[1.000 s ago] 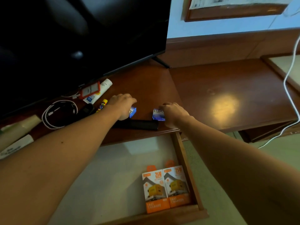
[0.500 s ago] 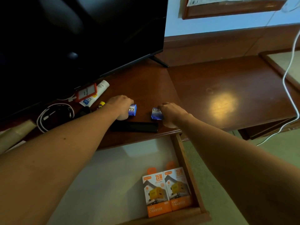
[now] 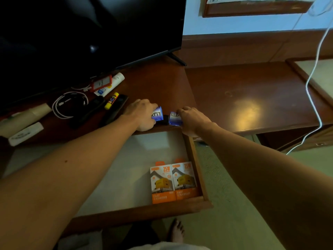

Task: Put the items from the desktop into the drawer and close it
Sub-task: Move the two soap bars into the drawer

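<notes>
The left hand (image 3: 142, 115) holds one small blue-and-white box (image 3: 157, 114) and the right hand (image 3: 193, 120) holds a second blue-and-white box (image 3: 174, 119), both at the front edge of the counter (image 3: 155, 87) just above the open drawer (image 3: 195, 159). The step in hand appears to be the pick-up. The next move calls for carrying both boxes down onto the drawer's bare floor, clear of the two orange charger boxes (image 3: 173, 183) in its front right corner.
</notes>
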{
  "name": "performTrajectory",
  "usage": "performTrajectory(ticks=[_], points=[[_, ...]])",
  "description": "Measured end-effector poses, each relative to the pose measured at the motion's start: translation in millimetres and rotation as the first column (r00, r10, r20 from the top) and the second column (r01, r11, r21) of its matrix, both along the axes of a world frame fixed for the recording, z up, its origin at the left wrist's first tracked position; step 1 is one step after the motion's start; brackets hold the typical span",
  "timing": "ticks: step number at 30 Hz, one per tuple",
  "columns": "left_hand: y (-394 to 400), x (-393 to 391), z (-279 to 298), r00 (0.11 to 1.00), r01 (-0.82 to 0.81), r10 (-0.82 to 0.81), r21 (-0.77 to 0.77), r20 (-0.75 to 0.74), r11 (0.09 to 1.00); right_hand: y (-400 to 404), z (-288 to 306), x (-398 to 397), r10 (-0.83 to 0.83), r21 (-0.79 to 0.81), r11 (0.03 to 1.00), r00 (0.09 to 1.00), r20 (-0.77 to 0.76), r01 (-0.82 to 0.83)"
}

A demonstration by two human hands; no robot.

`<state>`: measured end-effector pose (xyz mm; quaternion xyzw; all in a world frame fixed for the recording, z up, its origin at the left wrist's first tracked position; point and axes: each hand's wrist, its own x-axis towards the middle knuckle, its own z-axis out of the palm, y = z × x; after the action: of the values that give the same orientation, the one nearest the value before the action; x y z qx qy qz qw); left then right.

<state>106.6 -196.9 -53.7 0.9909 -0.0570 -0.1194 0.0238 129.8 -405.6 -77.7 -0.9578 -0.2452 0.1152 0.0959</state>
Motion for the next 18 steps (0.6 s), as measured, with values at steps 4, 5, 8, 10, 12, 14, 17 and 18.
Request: performTrajectory(ticks=[4, 5, 8, 10, 12, 14, 17, 18], points=[[-11.1, -38.0, -11.1, 1.0, 0.001, -0.001, -0.003, 0.006, 1.0, -12.7, -11.0, -28.1, 0.068, -0.002, 0.998, 0.997, 0.048, -0.068], [-13.3, -46.4, -15.5, 1.0, 0.001, -0.001, -0.006, 0.004, 1.0, -15.1, -13.5, -34.2, 0.095, -0.008, 0.995, 0.994, 0.048, -0.095], [-20.2, -65.7, -30.5, 1.0, 0.004, -0.005, -0.01, -0.017, 1.0, -17.6, -23.0, -49.8, 0.151, -0.034, 0.988, 0.989, -0.006, -0.151], [-24.6, -73.7, -42.6, 0.998, 0.009, -0.009, 0.0, -0.054, 1.0, -16.5, -31.8, -56.8, 0.153, -0.045, 0.987, 0.987, -0.039, -0.155], [-27.5, -78.9, -54.8, 0.996, 0.008, -0.009, -0.007, -0.089, 1.0, -14.5, -41.1, -61.0, 0.148, -0.066, 0.986, 0.986, -0.079, -0.153], [-29.0, -82.0, -66.0, 0.993, 0.001, -0.002, -0.01, -0.114, 1.0, -10.9, -49.6, -63.5, 0.146, -0.106, 0.982, 0.982, -0.118, -0.158], [-31.0, -83.1, -83.8, 0.991, -0.001, 0.002, 0.007, -0.134, 1.0, -3.0, -65.5, -65.0, 0.125, -0.155, 0.978, 0.985, -0.115, -0.143], [-31.9, -83.1, -90.0, 0.99, -0.006, 0.008, 0.012, -0.141, 1.0, 0.3, -72.4, -65.4, 0.116, -0.176, 0.975, 0.988, -0.105, -0.133]])
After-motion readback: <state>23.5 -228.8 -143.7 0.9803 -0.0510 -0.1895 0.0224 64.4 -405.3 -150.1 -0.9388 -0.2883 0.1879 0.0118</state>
